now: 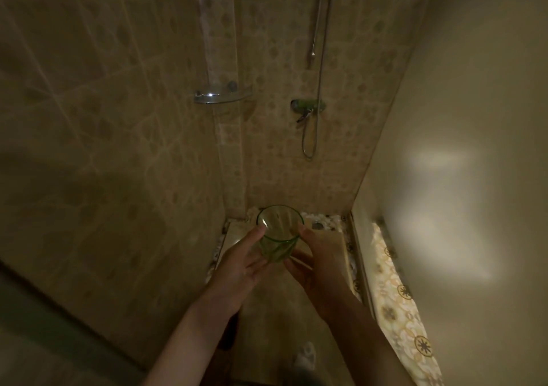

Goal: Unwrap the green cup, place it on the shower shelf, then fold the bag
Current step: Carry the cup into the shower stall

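A clear green glass cup is held between both hands at the lower middle of the view, its mouth tilted toward me. My left hand grips its left side and my right hand its right side, thumbs at the rim. A thin clear film may still lie around the cup, but the dim light makes it hard to tell. The chrome and glass corner shower shelf is fixed in the tiled corner, above and left of the cup, with nothing on it. No separate bag is visible.
A shower mixer tap with a hose hangs on the back wall right of the shelf. Tiled walls close in the left and back. A frosted shower screen stands at right. Pebble floor and a patterned floor strip lie below.
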